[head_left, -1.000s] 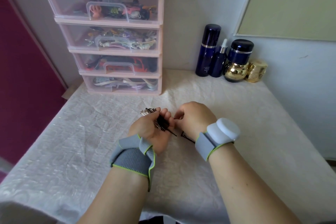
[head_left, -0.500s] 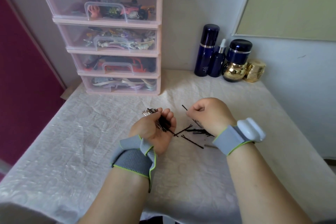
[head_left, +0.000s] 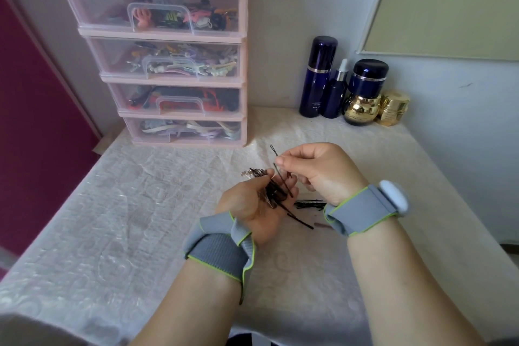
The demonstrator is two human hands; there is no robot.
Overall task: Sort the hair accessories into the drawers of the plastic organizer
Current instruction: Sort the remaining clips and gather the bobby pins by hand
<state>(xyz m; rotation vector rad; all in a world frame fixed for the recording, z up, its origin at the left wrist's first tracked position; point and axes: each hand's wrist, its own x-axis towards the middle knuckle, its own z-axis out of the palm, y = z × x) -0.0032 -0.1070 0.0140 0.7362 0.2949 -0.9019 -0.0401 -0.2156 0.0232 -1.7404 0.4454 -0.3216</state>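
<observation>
With the left hand (head_left: 254,202) cupped around the bundle of bobby pins (head_left: 273,191) and the right hand (head_left: 317,168) in a pinching grip on one bobby pin (head_left: 280,171), we should lay it parallel into the bundle — then gather the loose pins (head_left: 309,203) off the tabletop (head_left: 140,219).

Single head view, angled forward and down, close over table (head_left: 112,219)
</observation>
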